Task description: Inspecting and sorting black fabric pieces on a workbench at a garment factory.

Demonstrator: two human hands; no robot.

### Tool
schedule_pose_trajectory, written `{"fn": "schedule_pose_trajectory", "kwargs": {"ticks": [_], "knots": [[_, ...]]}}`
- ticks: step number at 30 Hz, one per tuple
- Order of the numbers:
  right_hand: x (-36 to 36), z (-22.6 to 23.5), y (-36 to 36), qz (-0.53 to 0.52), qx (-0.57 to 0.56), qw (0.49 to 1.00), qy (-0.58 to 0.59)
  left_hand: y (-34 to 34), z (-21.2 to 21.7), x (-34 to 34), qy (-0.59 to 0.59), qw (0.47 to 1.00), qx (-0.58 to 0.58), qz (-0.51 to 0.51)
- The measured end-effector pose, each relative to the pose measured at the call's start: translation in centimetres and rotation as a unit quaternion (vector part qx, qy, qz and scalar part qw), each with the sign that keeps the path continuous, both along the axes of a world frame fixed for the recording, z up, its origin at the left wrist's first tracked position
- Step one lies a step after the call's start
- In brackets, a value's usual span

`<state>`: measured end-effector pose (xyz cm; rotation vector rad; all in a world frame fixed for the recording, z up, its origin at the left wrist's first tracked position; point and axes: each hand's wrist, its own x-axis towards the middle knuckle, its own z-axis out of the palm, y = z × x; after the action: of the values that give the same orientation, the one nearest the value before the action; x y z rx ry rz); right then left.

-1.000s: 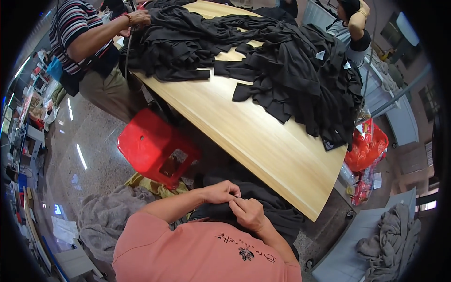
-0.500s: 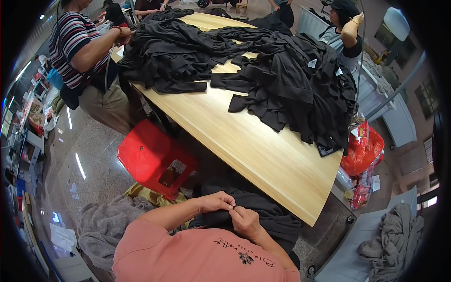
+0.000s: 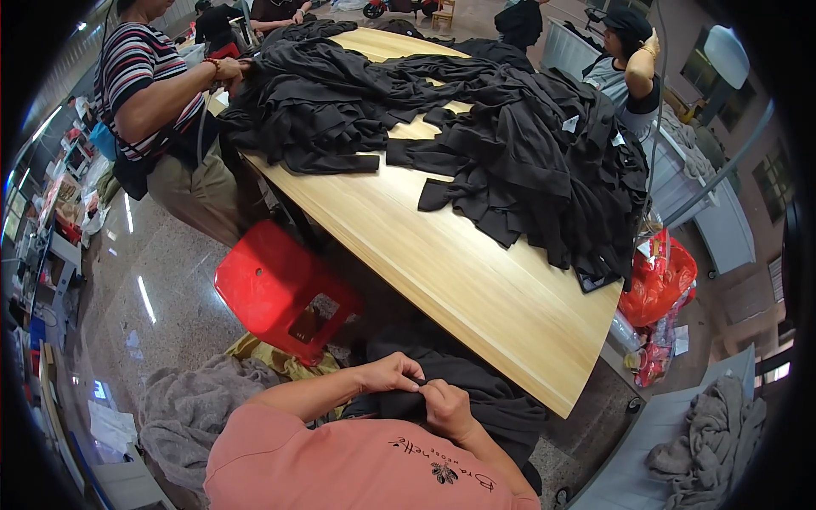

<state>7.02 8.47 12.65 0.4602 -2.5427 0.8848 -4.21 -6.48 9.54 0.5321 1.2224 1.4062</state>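
A black garment [image 3: 489,393] lies bunched over my lap, below the near edge of the table. My left hand [image 3: 389,372] pinches at its edge between thumb and forefinger. Close against it, my right hand [image 3: 449,408] is closed on the same cloth, its fingers curled. The fingertips of both hands nearly meet, and the small bit of fabric between them is mostly hidden. More black garments [image 3: 544,161] are heaped across the far part of the wooden table [image 3: 476,280], some sleeves hanging toward me.
To the left stands a red plastic stool [image 3: 268,276]. Grey cloth [image 3: 195,408] lies beside me. At right are a red plastic bag [image 3: 659,276] and a pale bin with grey knitwear [image 3: 710,433]. A co-worker in stripes [image 3: 144,76] stands at the table's left; another [image 3: 625,76] is at far right.
My hands stay together at the cloth, with a slight shift of the fingers. The left thumb and forefinger look a little farther apart. The whole view has tilted slightly.
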Motion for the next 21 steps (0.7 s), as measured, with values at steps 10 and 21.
{"fn": "schedule_pose_trajectory", "kwargs": {"ticks": [10,21], "knots": [[0.1,-1.2,0.4,-0.043,-0.223,0.956,-0.184,0.2,-0.6,1.2,0.082,0.996,-0.009,0.046],[0.2,-2.1,0.7,-0.080,-0.223,0.941,-0.241,0.8,1.2,1.7,0.189,0.974,-0.039,0.121]]}}
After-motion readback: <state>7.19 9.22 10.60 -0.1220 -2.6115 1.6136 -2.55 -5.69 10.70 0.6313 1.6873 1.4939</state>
